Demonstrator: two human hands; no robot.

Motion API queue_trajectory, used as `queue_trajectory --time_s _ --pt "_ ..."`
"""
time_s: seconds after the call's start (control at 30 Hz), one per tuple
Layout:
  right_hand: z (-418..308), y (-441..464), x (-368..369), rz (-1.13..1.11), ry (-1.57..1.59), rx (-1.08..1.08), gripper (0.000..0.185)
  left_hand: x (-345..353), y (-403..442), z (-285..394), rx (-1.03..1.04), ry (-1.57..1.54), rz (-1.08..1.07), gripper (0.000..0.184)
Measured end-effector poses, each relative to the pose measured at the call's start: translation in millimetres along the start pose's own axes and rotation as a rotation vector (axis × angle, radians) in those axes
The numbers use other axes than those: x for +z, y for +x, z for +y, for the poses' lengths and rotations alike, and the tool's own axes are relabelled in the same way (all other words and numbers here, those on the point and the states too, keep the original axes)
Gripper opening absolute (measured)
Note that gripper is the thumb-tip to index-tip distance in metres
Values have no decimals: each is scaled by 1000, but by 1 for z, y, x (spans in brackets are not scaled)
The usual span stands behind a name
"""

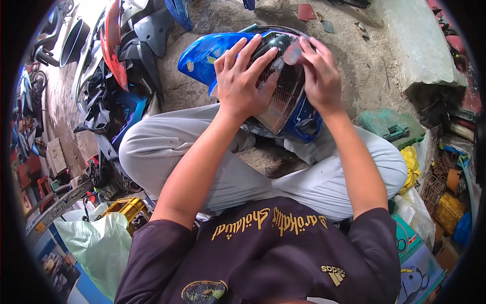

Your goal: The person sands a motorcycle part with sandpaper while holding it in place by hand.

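A glossy blue motorcycle fairing panel (217, 46) with a dark honeycomb-mesh section (283, 96) lies across my lower legs. My left hand (243, 83) rests on it with fingers spread, pressing across the blue edge and the dark section. On the other side, my right hand (322, 76) pinches a small worn reddish-grey piece of sandpaper (293, 53) between thumb and fingers, against the panel's upper right part. The underside of the panel is hidden, and so is part of the mesh beneath my left hand.
Black and red fairing parts (114, 45) are heaped on the left. Red scraps (306, 12) lie on the concrete floor ahead. A green plastic case (387, 124) sits by my right knee, below a concrete ledge (422, 45). A yellow crate (126, 210) stands at lower left.
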State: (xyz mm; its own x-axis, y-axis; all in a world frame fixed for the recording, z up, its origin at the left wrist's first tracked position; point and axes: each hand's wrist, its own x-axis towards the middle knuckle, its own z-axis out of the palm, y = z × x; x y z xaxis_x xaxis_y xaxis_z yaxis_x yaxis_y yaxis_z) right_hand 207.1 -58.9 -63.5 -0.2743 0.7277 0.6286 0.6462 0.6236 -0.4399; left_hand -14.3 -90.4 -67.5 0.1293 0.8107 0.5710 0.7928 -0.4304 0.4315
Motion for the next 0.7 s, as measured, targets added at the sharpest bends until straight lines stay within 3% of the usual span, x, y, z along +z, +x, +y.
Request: queue_trajectory --time_s 0.1,0.27,0.4,0.43,0.7 --pt "-2 15 7 10 18 0 22 -2 1 0 0 -1 -11 54" --pt "-7 -38 -9 19 38 119 27 0 1 -1 2 0 -6 54" --pt "-17 -10 7 98 86 229 36 -2 0 0 6 26 -5 53" --pt "-10 6 13 123 46 128 45 -3 -1 0 6 21 -5 52" --pt "-24 -26 1 116 26 190 39 -2 -1 2 7 0 7 52"
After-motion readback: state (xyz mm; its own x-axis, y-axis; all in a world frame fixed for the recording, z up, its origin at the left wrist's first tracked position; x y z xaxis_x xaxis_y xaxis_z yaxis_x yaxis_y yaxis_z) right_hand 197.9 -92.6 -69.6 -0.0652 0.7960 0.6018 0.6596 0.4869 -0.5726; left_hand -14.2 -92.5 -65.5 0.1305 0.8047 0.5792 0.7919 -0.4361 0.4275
